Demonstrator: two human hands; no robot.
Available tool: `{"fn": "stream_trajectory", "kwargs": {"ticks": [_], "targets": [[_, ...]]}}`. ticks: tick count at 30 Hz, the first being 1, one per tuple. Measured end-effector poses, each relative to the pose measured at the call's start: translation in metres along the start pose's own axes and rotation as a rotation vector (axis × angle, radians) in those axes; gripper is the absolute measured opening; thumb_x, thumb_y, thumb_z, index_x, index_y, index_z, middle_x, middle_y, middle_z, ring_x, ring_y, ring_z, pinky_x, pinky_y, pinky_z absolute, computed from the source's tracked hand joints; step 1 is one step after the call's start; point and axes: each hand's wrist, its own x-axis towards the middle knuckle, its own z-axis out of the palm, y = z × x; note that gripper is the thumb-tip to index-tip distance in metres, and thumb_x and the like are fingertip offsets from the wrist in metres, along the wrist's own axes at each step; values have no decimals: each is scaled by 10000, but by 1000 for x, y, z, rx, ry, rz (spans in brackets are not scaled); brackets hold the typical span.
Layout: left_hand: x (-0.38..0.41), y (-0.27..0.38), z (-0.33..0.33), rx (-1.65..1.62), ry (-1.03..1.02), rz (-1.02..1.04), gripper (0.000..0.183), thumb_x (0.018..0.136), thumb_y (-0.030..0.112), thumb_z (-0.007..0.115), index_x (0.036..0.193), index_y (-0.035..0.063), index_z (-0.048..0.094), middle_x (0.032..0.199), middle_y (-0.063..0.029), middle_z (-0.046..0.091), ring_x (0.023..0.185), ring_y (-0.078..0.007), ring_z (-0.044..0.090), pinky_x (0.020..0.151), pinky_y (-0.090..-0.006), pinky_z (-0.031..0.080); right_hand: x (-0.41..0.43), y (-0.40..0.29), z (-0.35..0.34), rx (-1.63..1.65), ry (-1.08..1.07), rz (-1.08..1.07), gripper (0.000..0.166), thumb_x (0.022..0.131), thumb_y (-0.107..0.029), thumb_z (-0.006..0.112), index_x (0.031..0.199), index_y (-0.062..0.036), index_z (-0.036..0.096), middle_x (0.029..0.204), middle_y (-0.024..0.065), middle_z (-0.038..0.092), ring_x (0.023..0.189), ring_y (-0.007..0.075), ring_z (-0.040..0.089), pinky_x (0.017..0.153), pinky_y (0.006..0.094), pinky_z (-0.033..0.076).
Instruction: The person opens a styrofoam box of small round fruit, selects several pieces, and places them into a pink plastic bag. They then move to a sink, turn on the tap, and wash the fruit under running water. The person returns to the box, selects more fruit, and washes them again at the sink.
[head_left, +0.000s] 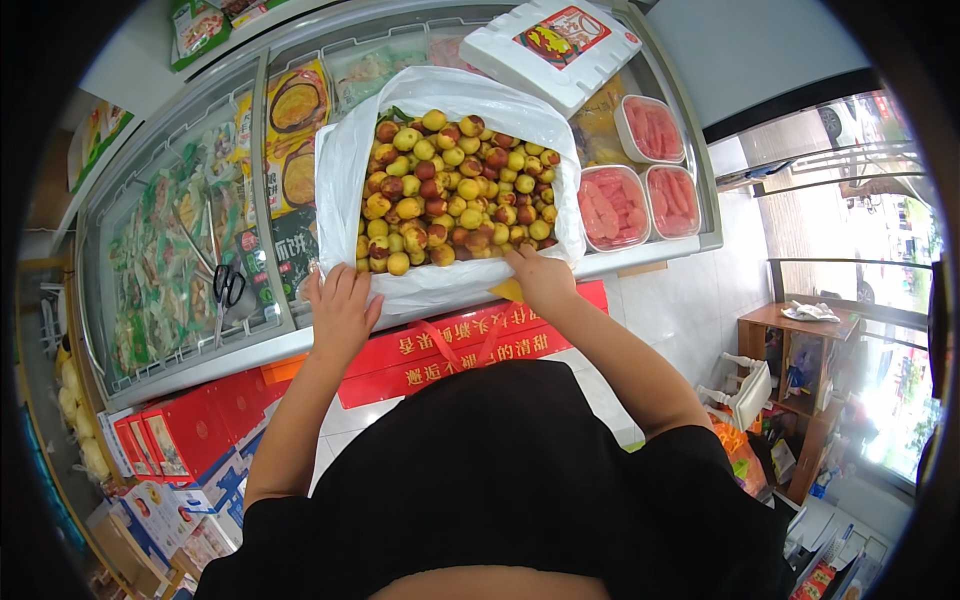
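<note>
A box lined with a white plastic bag (341, 180), full of jujubes (457, 191) in yellow-green and reddish brown, rests on top of a glass-topped chest freezer (187, 367). My left hand (343, 307) lies at the near left corner of the liner, fingers over its edge and thumb apart; whether it pinches the plastic cannot be told. At the near right edge, my right hand (541, 277) has its fingertips on the liner beside the fruit. A few green leaves (397, 115) show at the far left of the fruit.
A white foam lid (551, 49) lies behind the box; clear tubs of pink fruit pieces (613, 208) stand to its right. Scissors (227, 287) lie on the glass at left. Red cartons (187, 435) are stacked low left. A white stool (742, 390) stands at right.
</note>
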Motion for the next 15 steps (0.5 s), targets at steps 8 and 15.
{"fn": "stream_trajectory", "kwargs": {"ticks": [8,15], "targets": [[-13,4,-9,-23,15,-86,428,724,117,603,1131,56,485,1103,-117,459,1158,-293,369,986,-515,201,-6,4,-5,249,50,84,342,739,-79,528,1077,-75,475,1010,137,509,876,297,561,679,391,474],[15,87,-37,-705,74,-270,532,736,59,604,1228,40,401,1262,-147,363,1160,-277,386,972,-385,290,-60,-9,-67,808,117,-84,399,763,-27,511,1155,-35,440,1083,155,460,990,274,504,842,313,420]]}}
